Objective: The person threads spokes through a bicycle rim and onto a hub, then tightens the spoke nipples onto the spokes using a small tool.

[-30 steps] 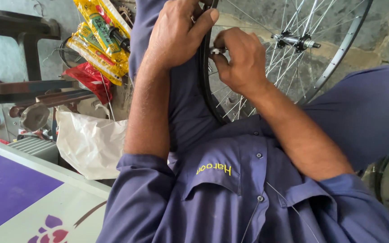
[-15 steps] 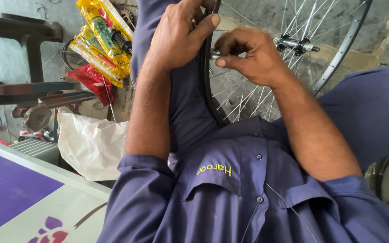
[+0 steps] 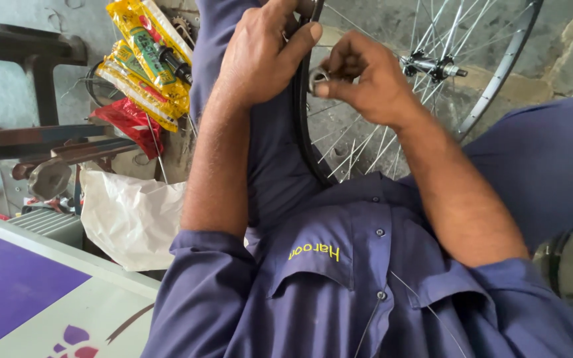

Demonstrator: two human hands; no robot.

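A spoked bicycle wheel stands between my knees, its dark rim running up the middle and its hub at the upper right. My left hand wraps over the rim near the top, thumb on the wheel side. Just right of the rim, my right hand pinches a small round silver metal tool between fingertips and thumb. Thin silver spokes fan out below that hand. My blue shirt and trousers fill the lower half of the view.
Yellow packets and a red bag hang at the upper left. A white plastic bag sits below them, beside a purple-and-white board. A dark metal bench stands far left. Part of another wheel shows at the right edge.
My right wrist has turned at the rim, the forearm swinging out to the right, fingers still on the small metal tool. My left hand stays on the rim.
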